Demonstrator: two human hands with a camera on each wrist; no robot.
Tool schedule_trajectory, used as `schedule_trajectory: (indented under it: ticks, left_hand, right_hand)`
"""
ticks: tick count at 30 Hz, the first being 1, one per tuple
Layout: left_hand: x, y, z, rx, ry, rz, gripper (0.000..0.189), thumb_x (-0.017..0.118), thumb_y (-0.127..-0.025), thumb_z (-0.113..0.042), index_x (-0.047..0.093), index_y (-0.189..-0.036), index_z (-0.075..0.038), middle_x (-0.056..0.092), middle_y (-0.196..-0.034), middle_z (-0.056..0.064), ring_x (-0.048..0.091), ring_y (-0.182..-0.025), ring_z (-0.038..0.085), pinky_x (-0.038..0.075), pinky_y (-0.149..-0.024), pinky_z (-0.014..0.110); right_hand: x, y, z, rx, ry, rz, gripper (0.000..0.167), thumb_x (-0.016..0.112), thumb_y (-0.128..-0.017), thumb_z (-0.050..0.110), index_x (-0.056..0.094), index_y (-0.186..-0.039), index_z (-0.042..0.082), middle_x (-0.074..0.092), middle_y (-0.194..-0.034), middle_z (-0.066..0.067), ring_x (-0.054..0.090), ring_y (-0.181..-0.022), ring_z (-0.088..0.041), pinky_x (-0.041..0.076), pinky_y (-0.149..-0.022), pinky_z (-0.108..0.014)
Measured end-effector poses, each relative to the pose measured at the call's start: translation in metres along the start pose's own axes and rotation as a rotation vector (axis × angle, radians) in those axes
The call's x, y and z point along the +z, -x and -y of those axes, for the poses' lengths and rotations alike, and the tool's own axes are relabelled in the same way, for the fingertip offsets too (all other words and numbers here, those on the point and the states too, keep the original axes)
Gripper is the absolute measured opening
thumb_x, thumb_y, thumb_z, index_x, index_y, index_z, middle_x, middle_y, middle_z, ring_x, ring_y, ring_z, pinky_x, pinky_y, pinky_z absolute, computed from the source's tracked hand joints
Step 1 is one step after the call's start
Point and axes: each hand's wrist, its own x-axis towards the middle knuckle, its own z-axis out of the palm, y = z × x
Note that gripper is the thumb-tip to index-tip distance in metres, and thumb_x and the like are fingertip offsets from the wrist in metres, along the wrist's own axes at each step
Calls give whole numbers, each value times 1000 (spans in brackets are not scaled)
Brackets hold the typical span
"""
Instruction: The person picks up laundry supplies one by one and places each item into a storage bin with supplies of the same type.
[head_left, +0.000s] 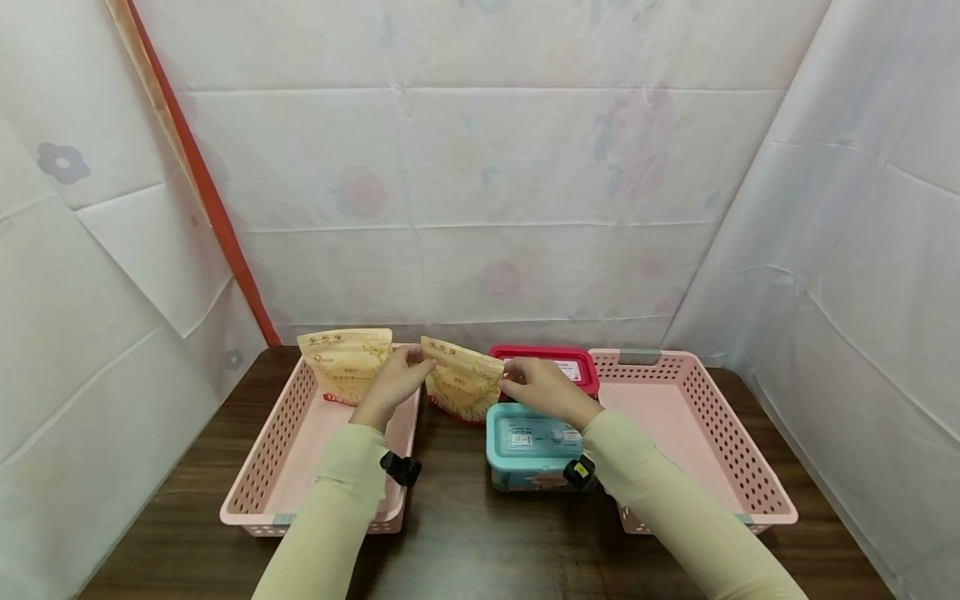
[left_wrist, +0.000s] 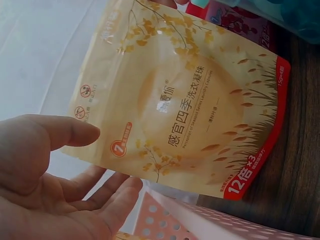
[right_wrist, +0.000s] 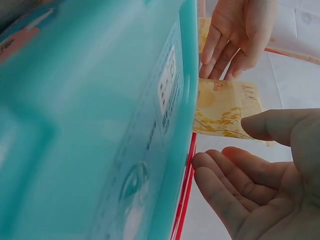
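A yellow laundry-capsule pouch (head_left: 462, 385) with a red bottom band stands slightly tilted on the table, between my two hands. At its left upper corner is my left hand (head_left: 397, 379); in the left wrist view the thumb (left_wrist: 80, 131) overlaps that corner and the other fingers lie loosely below the edge. My right hand (head_left: 543, 385) is at the opposite upper corner. There the thumb (right_wrist: 265, 125) lies over the pouch's corner in the right wrist view, the fingers spread apart from it. A second matching pouch (head_left: 341, 367) stands in the left pink basket (head_left: 258, 450).
A teal-lidded box (head_left: 528, 437) stands under my right wrist, with a red-lidded box (head_left: 570, 362) behind it. A right pink basket (head_left: 738, 446) is beside them. The dark wooden table (head_left: 480, 542) ends at a white curtain (head_left: 480, 192).
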Motion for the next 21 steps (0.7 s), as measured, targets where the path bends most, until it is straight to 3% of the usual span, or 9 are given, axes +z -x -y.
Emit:
schedule_trajectory:
  ticks: [4,13,21]
  left_hand:
    - [1,-1,1,3,-4,-9,59,53,-104,-27,33,-152,3,36,-152,24,32,-141,43,33,-112,57]
    - [3,-3,-1,17,-40,-49,52,54,-104,-24,42,-147,2,43,-146,23,39,-136,42,38,-107,57]
    - [5,-3,-2,34,-60,-93,39,57,-103,-23,57,-135,0,55,-134,21,50,-126,38,44,-101,54]
  right_hand:
    - [-1,-2,-1,24,0,11,31,63,-100,21,66,-125,2,70,-108,-5,65,-100,-19,55,-87,-40]
    - [-4,-6,-3,22,-31,30,16,64,-100,18,73,-102,5,71,-94,-6,63,-80,-12,55,-72,-32]
    - [-5,-6,-4,27,-40,40,17,65,-100,18,73,-93,4,71,-86,-7,66,-78,-22,52,-64,-30]
